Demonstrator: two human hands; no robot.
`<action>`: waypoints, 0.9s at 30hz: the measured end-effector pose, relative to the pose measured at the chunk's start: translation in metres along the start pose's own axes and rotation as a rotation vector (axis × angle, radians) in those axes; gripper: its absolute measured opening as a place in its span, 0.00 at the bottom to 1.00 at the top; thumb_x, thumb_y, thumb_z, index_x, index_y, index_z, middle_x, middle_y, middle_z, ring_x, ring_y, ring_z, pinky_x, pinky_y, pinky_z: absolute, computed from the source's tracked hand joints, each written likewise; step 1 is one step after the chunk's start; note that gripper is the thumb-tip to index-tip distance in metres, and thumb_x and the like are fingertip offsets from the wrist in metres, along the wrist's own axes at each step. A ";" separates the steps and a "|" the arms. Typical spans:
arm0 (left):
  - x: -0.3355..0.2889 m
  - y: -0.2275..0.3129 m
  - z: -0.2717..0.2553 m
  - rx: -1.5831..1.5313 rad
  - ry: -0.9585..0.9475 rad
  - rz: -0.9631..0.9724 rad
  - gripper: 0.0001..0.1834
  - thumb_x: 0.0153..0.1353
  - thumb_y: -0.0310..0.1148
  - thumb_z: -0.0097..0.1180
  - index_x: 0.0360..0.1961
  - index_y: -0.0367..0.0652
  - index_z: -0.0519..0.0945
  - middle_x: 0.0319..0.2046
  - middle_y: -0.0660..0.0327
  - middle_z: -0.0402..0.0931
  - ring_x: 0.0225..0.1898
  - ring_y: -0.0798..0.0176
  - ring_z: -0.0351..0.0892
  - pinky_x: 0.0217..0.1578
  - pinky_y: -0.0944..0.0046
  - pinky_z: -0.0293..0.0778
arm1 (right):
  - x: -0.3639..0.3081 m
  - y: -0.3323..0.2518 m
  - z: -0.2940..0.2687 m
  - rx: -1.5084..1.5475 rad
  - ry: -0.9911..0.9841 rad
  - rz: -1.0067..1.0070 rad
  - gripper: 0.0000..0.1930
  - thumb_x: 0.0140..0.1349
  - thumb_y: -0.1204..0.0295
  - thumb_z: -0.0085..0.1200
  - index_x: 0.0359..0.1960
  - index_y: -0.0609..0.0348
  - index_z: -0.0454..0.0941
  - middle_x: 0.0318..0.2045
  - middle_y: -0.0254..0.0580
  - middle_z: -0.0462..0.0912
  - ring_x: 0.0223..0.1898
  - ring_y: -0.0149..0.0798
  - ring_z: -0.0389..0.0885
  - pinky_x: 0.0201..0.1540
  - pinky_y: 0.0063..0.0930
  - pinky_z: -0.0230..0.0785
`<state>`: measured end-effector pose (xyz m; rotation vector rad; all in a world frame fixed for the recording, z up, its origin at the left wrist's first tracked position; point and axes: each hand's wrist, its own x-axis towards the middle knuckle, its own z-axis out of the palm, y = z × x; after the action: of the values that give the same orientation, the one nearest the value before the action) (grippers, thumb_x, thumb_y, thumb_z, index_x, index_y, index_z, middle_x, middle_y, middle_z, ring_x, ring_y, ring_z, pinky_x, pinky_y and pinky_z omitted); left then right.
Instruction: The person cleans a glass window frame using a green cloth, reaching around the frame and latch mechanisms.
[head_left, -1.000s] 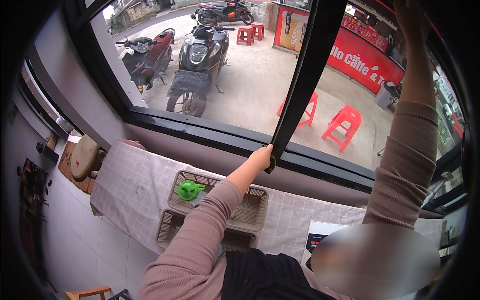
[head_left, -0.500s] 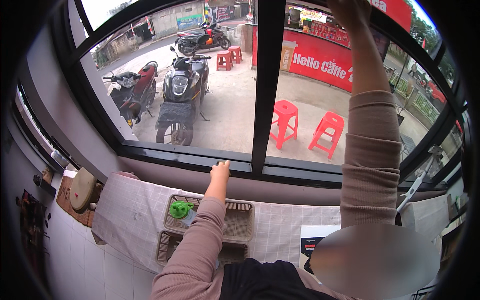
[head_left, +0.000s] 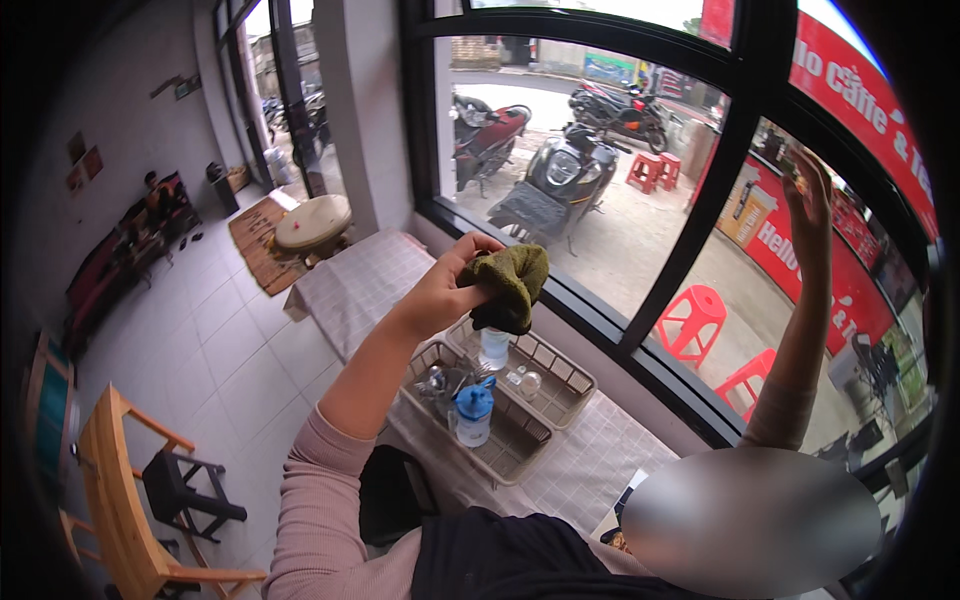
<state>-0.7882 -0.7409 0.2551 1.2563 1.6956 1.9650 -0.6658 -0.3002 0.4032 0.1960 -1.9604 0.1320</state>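
My left hand [head_left: 455, 285] is raised above the table, its fingers closed on a bunched olive-green cloth [head_left: 512, 285]. Below the cloth are two brown plastic baskets [head_left: 575, 395] on the table. One holds a jug with a blue lid [head_left: 474, 412] and some clear glassware [head_left: 436, 382]. A clear container [head_left: 493, 348] in the other basket is partly covered by the cloth. At the right, my right hand [head_left: 808, 195] is up by the window [head_left: 690, 215], empty as far as I see, with fingers stretched upward. Whether it touches the glass I cannot tell.
A checked cloth covers the table [head_left: 350, 285] along the window sill. At left stand a wooden chair [head_left: 125, 500], a black stool [head_left: 185, 485] and a round-topped drum-like object [head_left: 312, 222] on a mat. Outside are motorbikes [head_left: 565, 185] and red stools [head_left: 692, 318].
My view has swung left. My left hand has come up from near the sill, and the green cloth now shows in it. My right hand has come down from the window's top.
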 end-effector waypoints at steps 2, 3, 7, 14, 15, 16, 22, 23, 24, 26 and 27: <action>-0.067 0.022 -0.002 -0.319 0.025 -0.035 0.24 0.60 0.29 0.52 0.55 0.41 0.60 0.48 0.59 0.70 0.50 0.67 0.71 0.50 0.67 0.69 | -0.054 -0.080 0.007 0.430 -0.260 0.188 0.16 0.64 0.69 0.47 0.53 0.56 0.69 0.53 0.41 0.71 0.55 0.37 0.69 0.57 0.34 0.61; -0.092 0.027 0.000 -0.406 0.068 -0.040 0.24 0.60 0.28 0.50 0.57 0.41 0.59 0.49 0.57 0.69 0.51 0.65 0.71 0.51 0.66 0.69 | -0.078 -0.123 -0.001 0.603 -0.419 0.181 0.17 0.63 0.69 0.48 0.52 0.61 0.69 0.50 0.43 0.73 0.53 0.37 0.71 0.56 0.34 0.62; -0.194 0.023 0.000 -0.706 0.216 -0.001 0.25 0.63 0.36 0.45 0.59 0.39 0.59 0.52 0.54 0.67 0.55 0.61 0.68 0.57 0.62 0.64 | -0.160 -0.262 0.037 1.390 -0.791 0.436 0.22 0.59 0.67 0.52 0.53 0.68 0.68 0.40 0.45 0.78 0.44 0.37 0.76 0.50 0.30 0.65; -0.416 0.001 0.006 -1.006 0.615 -0.062 0.28 0.66 0.43 0.32 0.61 0.35 0.60 0.60 0.52 0.63 0.60 0.55 0.64 0.59 0.56 0.61 | -0.320 -0.521 0.091 1.942 -1.154 0.705 0.36 0.63 0.50 0.46 0.66 0.57 0.51 0.59 0.42 0.64 0.58 0.40 0.65 0.56 0.38 0.59; -0.438 0.009 0.008 -0.929 0.665 -0.196 0.27 0.66 0.42 0.30 0.60 0.35 0.61 0.58 0.52 0.65 0.59 0.55 0.65 0.59 0.56 0.61 | -0.344 -0.551 0.096 2.035 -1.147 0.825 0.36 0.63 0.49 0.45 0.66 0.56 0.50 0.59 0.41 0.63 0.58 0.39 0.65 0.56 0.38 0.60; -0.463 0.018 0.009 -0.854 0.723 -0.329 0.27 0.66 0.42 0.29 0.59 0.35 0.62 0.57 0.52 0.66 0.58 0.56 0.66 0.58 0.56 0.62 | -0.362 -0.582 0.097 2.124 -1.150 0.951 0.36 0.63 0.49 0.44 0.67 0.55 0.49 0.60 0.40 0.63 0.58 0.39 0.65 0.56 0.39 0.60; -0.579 0.059 -0.028 -0.712 0.778 -0.414 0.26 0.68 0.41 0.23 0.56 0.36 0.65 0.54 0.53 0.69 0.55 0.58 0.69 0.57 0.58 0.62 | -0.361 -0.722 0.092 1.717 -1.348 1.222 0.21 0.61 0.64 0.53 0.55 0.54 0.66 0.47 0.31 0.74 0.47 0.27 0.72 0.42 0.24 0.68; -0.589 0.065 -0.032 -0.707 0.851 -0.464 0.26 0.68 0.40 0.22 0.56 0.36 0.65 0.54 0.53 0.69 0.55 0.58 0.68 0.57 0.58 0.62 | -0.359 -0.737 0.094 1.725 -1.342 1.208 0.20 0.61 0.65 0.53 0.54 0.55 0.67 0.46 0.31 0.75 0.46 0.27 0.73 0.41 0.23 0.68; -0.596 0.070 -0.040 -0.703 0.854 -0.472 0.26 0.68 0.40 0.22 0.56 0.36 0.65 0.54 0.53 0.69 0.55 0.58 0.68 0.57 0.58 0.62 | -0.354 -0.749 0.097 1.726 -1.326 1.194 0.19 0.61 0.66 0.53 0.52 0.55 0.68 0.44 0.31 0.76 0.45 0.26 0.74 0.41 0.22 0.68; -0.611 0.077 -0.060 -0.660 0.808 -0.338 0.24 0.69 0.41 0.26 0.56 0.38 0.66 0.52 0.57 0.70 0.53 0.64 0.70 0.55 0.63 0.64 | -0.355 -0.778 0.105 1.769 -1.296 1.261 0.17 0.61 0.69 0.53 0.50 0.58 0.69 0.43 0.33 0.77 0.44 0.26 0.74 0.42 0.22 0.68; -0.624 0.067 -0.073 -0.638 0.822 -0.380 0.22 0.68 0.38 0.28 0.55 0.38 0.67 0.51 0.58 0.71 0.53 0.65 0.70 0.54 0.64 0.65 | -0.363 -0.788 0.116 1.822 -1.243 1.183 0.17 0.60 0.70 0.53 0.49 0.60 0.69 0.43 0.34 0.77 0.44 0.27 0.74 0.44 0.22 0.68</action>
<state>-0.4495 -1.2328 0.0488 -0.1170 1.2155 2.5990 -0.4761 -1.0664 0.0242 0.2414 -2.0389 3.1395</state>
